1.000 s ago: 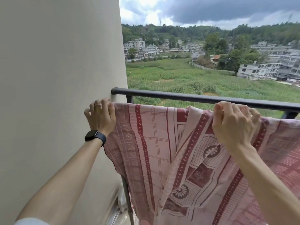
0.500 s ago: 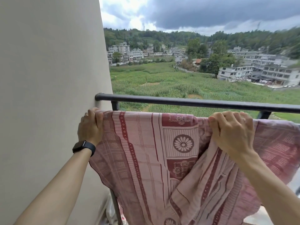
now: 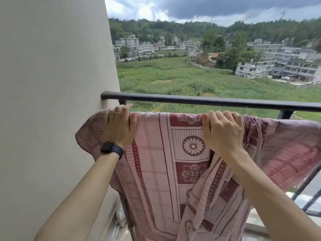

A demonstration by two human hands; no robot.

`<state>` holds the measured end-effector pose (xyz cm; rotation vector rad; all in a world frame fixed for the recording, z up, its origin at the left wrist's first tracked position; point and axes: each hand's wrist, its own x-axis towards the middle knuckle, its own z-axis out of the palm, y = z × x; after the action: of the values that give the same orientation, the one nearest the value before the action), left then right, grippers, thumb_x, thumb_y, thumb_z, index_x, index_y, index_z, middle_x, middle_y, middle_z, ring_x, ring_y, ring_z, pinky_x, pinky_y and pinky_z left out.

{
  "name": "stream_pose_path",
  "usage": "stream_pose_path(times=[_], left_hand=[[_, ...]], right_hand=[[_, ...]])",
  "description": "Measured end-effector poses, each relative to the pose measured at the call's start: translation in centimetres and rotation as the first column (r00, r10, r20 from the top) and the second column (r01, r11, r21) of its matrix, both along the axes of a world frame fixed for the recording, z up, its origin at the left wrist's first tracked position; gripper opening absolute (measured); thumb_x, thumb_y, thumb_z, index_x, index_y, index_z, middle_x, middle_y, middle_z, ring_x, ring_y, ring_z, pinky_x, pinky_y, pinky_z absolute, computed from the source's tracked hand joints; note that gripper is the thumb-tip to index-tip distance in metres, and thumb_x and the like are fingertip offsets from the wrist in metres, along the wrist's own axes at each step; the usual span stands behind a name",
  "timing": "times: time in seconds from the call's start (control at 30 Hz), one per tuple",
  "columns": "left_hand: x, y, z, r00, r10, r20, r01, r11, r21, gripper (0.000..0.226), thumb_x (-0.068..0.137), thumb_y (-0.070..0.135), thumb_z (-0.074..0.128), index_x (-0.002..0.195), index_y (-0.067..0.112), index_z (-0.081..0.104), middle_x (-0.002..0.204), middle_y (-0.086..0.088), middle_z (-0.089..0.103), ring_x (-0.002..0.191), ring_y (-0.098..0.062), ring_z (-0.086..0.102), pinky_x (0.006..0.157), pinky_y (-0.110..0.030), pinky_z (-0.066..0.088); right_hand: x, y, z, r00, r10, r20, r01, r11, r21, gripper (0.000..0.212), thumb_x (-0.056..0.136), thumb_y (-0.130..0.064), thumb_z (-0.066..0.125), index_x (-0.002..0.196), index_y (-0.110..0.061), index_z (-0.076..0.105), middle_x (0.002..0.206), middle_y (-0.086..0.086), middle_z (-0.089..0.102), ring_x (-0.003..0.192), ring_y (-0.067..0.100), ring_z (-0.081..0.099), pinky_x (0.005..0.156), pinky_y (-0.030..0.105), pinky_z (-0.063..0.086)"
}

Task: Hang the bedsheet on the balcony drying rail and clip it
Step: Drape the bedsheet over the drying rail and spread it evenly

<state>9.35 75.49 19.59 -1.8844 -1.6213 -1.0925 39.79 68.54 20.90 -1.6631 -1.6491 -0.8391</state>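
Soft overcast daylight, no hard shadows; wide-angle bending and slight blur at edges.

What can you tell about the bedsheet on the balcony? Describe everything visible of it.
The bedsheet is thin woven-looking cloth, pink with dark red stripes, grids, squares and a round flower motif. It hangs draped, its top fold running just below the black rail; what carries it is hidden. The left stretch lies fairly flat, the right is bunched. The left hand and right hand each grip the top fold. Its left corner hangs before the wall. It is not clipped anywhere in view.
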Motion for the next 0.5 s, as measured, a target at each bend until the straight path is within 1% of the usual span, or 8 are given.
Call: stream_pose_path(times=[0.03, 0.1, 0.2, 0.3, 0.37, 0.4, 0.43, 0.5], left_hand=[[-0.5, 0.3, -0.2, 1.0, 0.016, -0.014, -0.016, 1.0, -0.019, 0.048, 0.098, 0.042, 0.025, 0.123, 0.016, 0.057, 0.114, -0.01, 0.061, 0.104, -0.031, 0.052, 0.098, -0.046, 0.034], [-2.0, 0.8, -0.2, 0.995, 0.017, -0.095, -0.021, 0.999, -0.043, 0.05, 0.099, 0.044, 0.022, 0.123, 0.016, 0.055, 0.114, -0.011, 0.061, 0.102, -0.032, 0.053, 0.097, -0.046, 0.034], [-3.0, 1.0, -0.4, 0.981, 0.012, -0.194, -0.021, 0.999, -0.043, 0.048, 0.101, 0.043, 0.02, 0.117, 0.015, 0.055, 0.121, -0.008, 0.059, 0.105, -0.032, 0.053, 0.1, -0.046, 0.03], [-2.7, 0.5, -0.1, 0.99, 0.053, -0.128, -0.055, 0.998, -0.012, 0.044, 0.101, 0.038, 0.024, 0.112, 0.012, 0.059, 0.122, -0.008, 0.061, 0.109, -0.031, 0.054, 0.106, -0.049, 0.03], [-0.8, -0.3, 0.6, 0.994, 0.02, -0.11, -0.014, 0.998, 0.053, 0.039, 0.1, 0.035, 0.031, 0.112, 0.014, 0.062, 0.119, -0.006, 0.064, 0.11, -0.029, 0.056, 0.11, -0.049, 0.027], [0.7, -0.6, 1.0, 0.992, -0.034, -0.124, 0.043, 0.996, 0.076, 0.037, 0.099, 0.035, 0.035, 0.114, 0.015, 0.063, 0.117, -0.004, 0.065, 0.11, -0.027, 0.057, 0.11, -0.048, 0.028], [2.5, -0.9, 1.3, 0.988, -0.087, -0.129, 0.097, 0.993, 0.074, 0.036, 0.099, 0.036, 0.037, 0.114, 0.017, 0.064, 0.113, -0.003, 0.067, 0.108, -0.027, 0.059, 0.106, -0.045, 0.03], [5.1, -1.1, 1.6, 0.987, -0.119, -0.108, 0.123, 0.992, 0.032, 0.039, 0.1, 0.039, 0.034, 0.108, 0.018, 0.066, 0.097, -0.003, 0.07, 0.094, -0.027, 0.062, 0.09, -0.04, 0.034]], right_hand=[[1.6, -0.3, -0.2, 1.0, -0.014, 0.021, 0.014, 1.0, 0.008, 0.051, 0.105, -0.04, 0.028, 0.084, -0.012, 0.065, 0.082, 0.005, 0.071, 0.079, 0.028, 0.062, 0.091, 0.042, 0.036], [4.1, -0.6, -0.2, 0.996, -0.066, 0.055, 0.064, 0.998, 0.029, 0.055, 0.106, -0.038, 0.024, 0.082, -0.011, 0.064, 0.08, 0.008, 0.07, 0.078, 0.029, 0.06, 0.095, 0.044, 0.036], [4.5, -0.4, -0.7, 0.99, -0.142, 0.001, 0.142, 0.988, 0.061, 0.053, 0.106, -0.037, 0.025, 0.082, -0.01, 0.065, 0.082, 0.008, 0.069, 0.082, 0.029, 0.057, 0.104, 0.047, 0.032], [2.1, 0.4, -0.5, 0.992, -0.107, -0.063, 0.109, 0.993, 0.033, 0.055, 0.105, -0.041, 0.026, 0.089, -0.012, 0.07, 0.09, 0.007, 0.073, 0.09, 0.028, 0.062, 0.112, 0.05, 0.022], [0.0, 1.1, 0.2, 0.998, -0.054, -0.022, 0.054, 0.999, -0.003, 0.053, 0.105, -0.043, 0.027, 0.092, -0.017, 0.071, 0.093, 0.003, 0.075, 0.093, 0.027, 0.066, 0.115, 0.051, 0.014], [-1.1, 1.4, 0.5, 1.0, -0.022, 0.008, 0.022, 1.0, -0.021, 0.051, 0.105, -0.043, 0.027, 0.091, -0.018, 0.07, 0.092, 0.002, 0.075, 0.092, 0.027, 0.067, 0.115, 0.05, 0.014], [-2.0, 1.7, 0.6, 0.999, 0.021, 0.029, -0.019, 0.999, -0.045, 0.049, 0.105, -0.043, 0.028, 0.091, -0.019, 0.068, 0.09, 0.002, 0.074, 0.089, 0.027, 0.067, 0.113, 0.049, 0.019], [-2.5, 1.9, 0.8, 0.993, 0.12, 0.021, -0.117, 0.988, -0.099, 0.049, 0.106, -0.044, 0.025, 0.089, -0.019, 0.063, 0.083, 0.002, 0.071, 0.079, 0.026, 0.066, 0.099, 0.044, 0.036]])
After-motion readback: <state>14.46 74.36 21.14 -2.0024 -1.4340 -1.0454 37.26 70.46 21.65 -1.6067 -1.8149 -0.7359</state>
